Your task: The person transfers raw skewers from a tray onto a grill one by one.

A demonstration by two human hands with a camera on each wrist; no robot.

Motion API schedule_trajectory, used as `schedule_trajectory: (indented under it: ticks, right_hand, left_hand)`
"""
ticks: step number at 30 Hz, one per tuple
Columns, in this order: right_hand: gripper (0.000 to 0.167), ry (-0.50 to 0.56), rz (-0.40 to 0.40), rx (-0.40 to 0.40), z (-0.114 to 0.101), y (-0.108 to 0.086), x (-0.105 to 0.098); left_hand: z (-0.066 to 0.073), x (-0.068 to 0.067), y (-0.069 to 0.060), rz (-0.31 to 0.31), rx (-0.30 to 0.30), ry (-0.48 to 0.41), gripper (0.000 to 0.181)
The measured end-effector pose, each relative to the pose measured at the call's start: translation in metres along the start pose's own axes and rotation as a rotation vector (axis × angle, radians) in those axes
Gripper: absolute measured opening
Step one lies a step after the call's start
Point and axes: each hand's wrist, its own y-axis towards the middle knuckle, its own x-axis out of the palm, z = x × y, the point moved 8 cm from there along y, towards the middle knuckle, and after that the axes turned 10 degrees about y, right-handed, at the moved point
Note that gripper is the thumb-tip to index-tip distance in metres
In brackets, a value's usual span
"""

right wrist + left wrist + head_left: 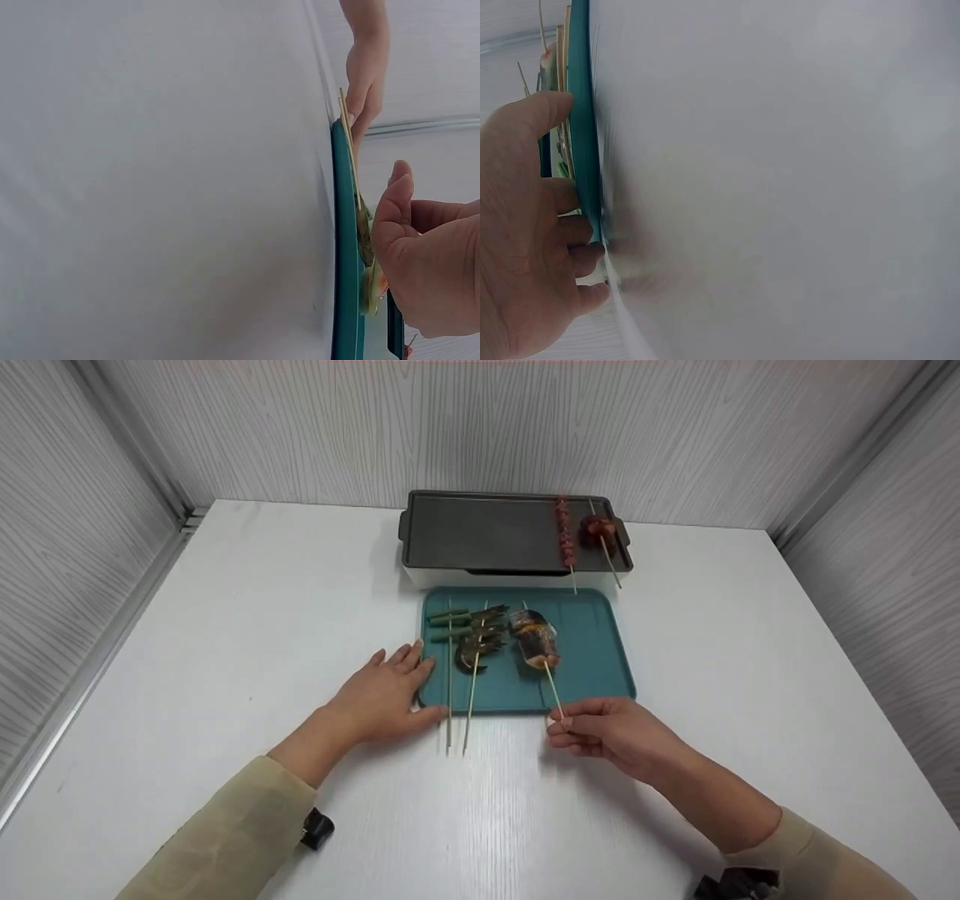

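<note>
A teal tray [592,660] lies on the white table. My right hand [619,735] pinches the bare end of a skewer [536,641] of dark-skinned, pale-fleshed pieces that look like fish, over the right half of the tray. Fingers nearly straight, my left hand [386,694] rests at the tray's left edge, its thumb by the sticks. Left of the fish-like skewer lie a shrimp skewer [480,641] and a skewer of green bean-like pieces [450,617], with their sticks overhanging the near edge. In the right wrist view, my right hand [431,259] hides the pinched stick.
Behind the tray stands a dark griddle [484,532] on a white base. At its right end lie a skewer of small red pieces [565,532] and one with a reddish-brown curled piece [598,529]. Pale wood-grain panels [495,427] enclose the table's back and sides.
</note>
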Motion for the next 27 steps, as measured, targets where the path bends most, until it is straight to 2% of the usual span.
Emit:
schedule_trajectory:
  ticks: [7, 16, 22, 27]
  right_hand:
    - [0.044, -0.039, 0.004, -0.008, -0.012, -0.012, 0.001]
    - [0.044, -0.091, -0.016, -0.071, -0.034, -0.025, 0.008]
    - [0.039, -0.119, 0.007, -0.108, -0.052, -0.023, 0.01]
    - [0.036, -0.116, 0.029, -0.134, -0.067, -0.014, 0.009]
  left_hand:
    - [-0.001, 0.001, 0.0, -0.005, -0.003, -0.008, 0.093]
    - [-0.002, 0.0, 0.0, 0.002, 0.001, -0.008, 0.093]
    - [-0.001, 0.0, 0.0, 0.014, 0.011, -0.004, 0.093]
    - [0.0, 0.0, 0.001, 0.026, 0.015, 0.003, 0.093]
